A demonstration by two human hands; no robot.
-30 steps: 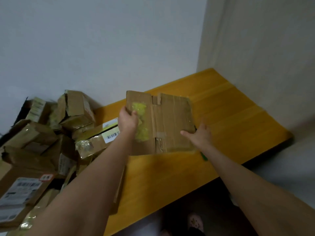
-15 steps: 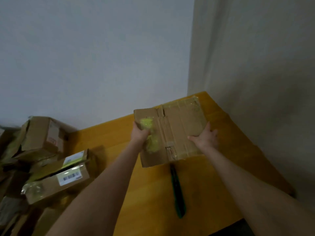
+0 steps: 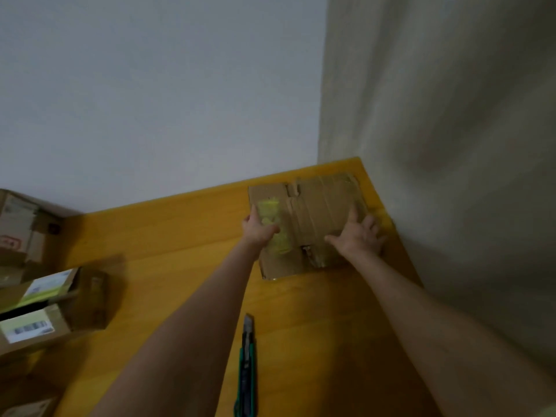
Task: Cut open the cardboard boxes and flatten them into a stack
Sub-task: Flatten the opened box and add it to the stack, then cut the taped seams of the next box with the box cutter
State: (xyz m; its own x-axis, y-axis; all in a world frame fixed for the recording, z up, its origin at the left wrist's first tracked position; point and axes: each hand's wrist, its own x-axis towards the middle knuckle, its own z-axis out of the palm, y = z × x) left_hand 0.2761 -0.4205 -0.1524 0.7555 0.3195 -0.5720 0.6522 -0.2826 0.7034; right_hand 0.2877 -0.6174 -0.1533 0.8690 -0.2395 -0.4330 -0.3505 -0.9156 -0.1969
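Filling the upper frame, two pale walls [image 3: 150, 100] are meeting in a corner, and the yellow wooden table [image 3: 180, 266] is running right into that corner.

At the table's left end, a cluster of standing boxes [image 3: 60, 311] is waiting. They are keeping their full shape, with labels and tape showing, so they are looking uncut as far as the blur allows.

In the far right corner of the table, close to both walls, one flattened box [image 3: 316, 212] is lying flat on the wood. Whether other flat pieces are lying under it is not showing. Judging from this, the stack is only beginning: one box seems done and is being set in place, while the whole cluster at the left is remaining to be cut and pressed down.

On the right side of the flattened box, the right hand [image 3: 359, 239] is pressing down with fingers spread and straight, clamping nothing. At its left edge, the left hand [image 3: 258, 228] is gripping the cardboard, thumb lying on top and fingers wrapping the edge.

Nearer the person, between the two forearms, a green utility knife [image 3: 247, 365] is lying untouched on the table, well apart from the flattened box.

Beside the left thumb, a patch of yellow tape [image 3: 270, 212] is clinging to the cardboard.
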